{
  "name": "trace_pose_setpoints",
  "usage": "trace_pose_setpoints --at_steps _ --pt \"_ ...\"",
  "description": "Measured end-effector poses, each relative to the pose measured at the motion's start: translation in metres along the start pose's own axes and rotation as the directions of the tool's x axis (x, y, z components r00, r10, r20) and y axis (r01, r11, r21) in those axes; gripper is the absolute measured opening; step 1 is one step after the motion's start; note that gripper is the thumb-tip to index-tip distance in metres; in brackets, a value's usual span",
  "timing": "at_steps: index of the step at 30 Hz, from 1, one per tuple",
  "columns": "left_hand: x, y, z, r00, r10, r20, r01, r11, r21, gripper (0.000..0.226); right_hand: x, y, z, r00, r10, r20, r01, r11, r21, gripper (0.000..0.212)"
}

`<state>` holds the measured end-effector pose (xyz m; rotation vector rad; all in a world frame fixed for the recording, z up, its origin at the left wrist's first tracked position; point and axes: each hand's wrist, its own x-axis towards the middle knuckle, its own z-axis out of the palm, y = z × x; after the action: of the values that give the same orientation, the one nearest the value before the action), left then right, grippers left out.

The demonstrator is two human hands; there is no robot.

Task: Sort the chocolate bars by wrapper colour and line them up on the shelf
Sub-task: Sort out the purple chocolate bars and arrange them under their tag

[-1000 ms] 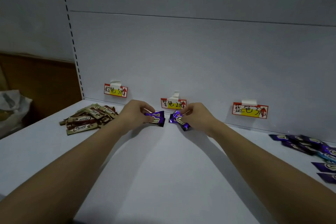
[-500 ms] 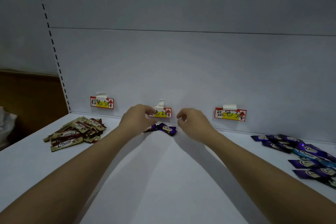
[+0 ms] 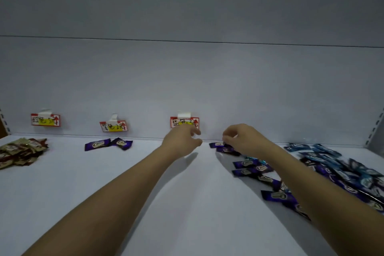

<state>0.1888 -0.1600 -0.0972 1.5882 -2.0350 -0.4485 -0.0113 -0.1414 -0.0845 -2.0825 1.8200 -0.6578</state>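
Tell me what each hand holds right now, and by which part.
The left hand holds nothing; its fingers hang loosely curled above the shelf. The right hand reaches onto the purple bars; whether its fingers grip one cannot be told.

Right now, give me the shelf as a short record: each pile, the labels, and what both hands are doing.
brown bars: heaped at far left under the left label
sorted purple bars: two, side by side under the middle label
mixed pile: purple and blue bars, unsorted, at right
left hand: empty, fingers loosely curled, in front of the right label
right hand: fingers curled at the purple bars at the pile's back edge; a firm grip cannot be told
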Motion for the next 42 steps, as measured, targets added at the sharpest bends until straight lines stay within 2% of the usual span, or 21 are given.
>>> trace_pose_setpoints --at_steps 3,5,8,10,12,15,18,22,26,31,34,37,42 --pt "0.010 0.026 0.030 0.999 0.008 0.034 -0.005 0.995 -0.104 0.031 0.000 0.049 -0.025 0.997 0.042 -0.072 -0.045 0.998 -0.046 0.025" --pt "0.019 0.041 0.045 1.000 -0.011 0.029 0.016 0.985 -0.169 0.038 0.005 0.073 -0.033 0.994 0.051 -0.101 -0.057 0.997 -0.059 0.027" --pt "0.027 0.065 0.064 1.000 -0.020 -0.019 0.015 0.971 -0.237 0.047 0.010 0.092 -0.031 0.989 0.009 -0.149 -0.015 0.999 -0.039 0.027" --pt "0.028 0.076 0.076 0.996 0.016 -0.084 -0.037 0.967 -0.251 0.039 0.009 0.099 -0.024 0.985 -0.042 -0.169 0.035 0.998 -0.049 0.027" --pt "0.024 0.077 0.086 0.993 0.067 -0.095 -0.089 0.966 -0.245 0.027 0.008 0.100 -0.016 0.985 -0.118 -0.124 0.105 0.989 -0.102 0.029" --pt "0.022 0.071 0.092 0.994 0.111 -0.011 -0.111 0.983 -0.148 0.020 0.005 0.101 -0.014 0.976 -0.218 0.000 0.217 0.969 -0.116 0.031" --pt "0.020 0.062 0.091 0.995 0.100 0.025 -0.099 0.994 -0.048 0.019 0.004 0.101 -0.020 0.967 -0.221 0.130 0.243 0.951 -0.190 0.028" --pt "0.021 0.061 0.095 0.995 0.099 0.012 -0.098 0.995 -0.030 0.014 0.003 0.110 -0.031 0.984 -0.125 0.129 0.151 0.966 -0.210 0.021" --pt "0.023 0.060 0.097 0.996 0.090 -0.006 -0.090 0.994 -0.062 0.006 -0.002 0.120 -0.041 0.996 -0.034 0.079 0.046 0.987 -0.157 0.033" --pt "0.025 0.059 0.092 0.993 0.121 0.012 -0.121 0.993 0.018 0.032 -0.007 0.124 -0.050 0.994 0.060 0.093 -0.046 0.987 -0.155 0.019" --pt "0.022 0.060 0.090 0.992 0.125 0.021 -0.125 0.992 0.015 0.026 -0.009 0.120 -0.046 0.990 0.099 0.102 -0.079 0.979 -0.189 0.020" --pt "0.020 0.058 0.088 0.997 0.070 -0.021 -0.072 0.990 -0.122 0.020 -0.009 0.117 -0.045 0.983 0.154 0.095 -0.131 0.968 -0.215 0.021" --pt "0.022 0.049 0.068 0.996 -0.058 -0.072 0.024 0.915 -0.403 0.016 -0.011 0.112 -0.045 0.976 0.202 0.082 -0.177 0.954 -0.240 0.023"
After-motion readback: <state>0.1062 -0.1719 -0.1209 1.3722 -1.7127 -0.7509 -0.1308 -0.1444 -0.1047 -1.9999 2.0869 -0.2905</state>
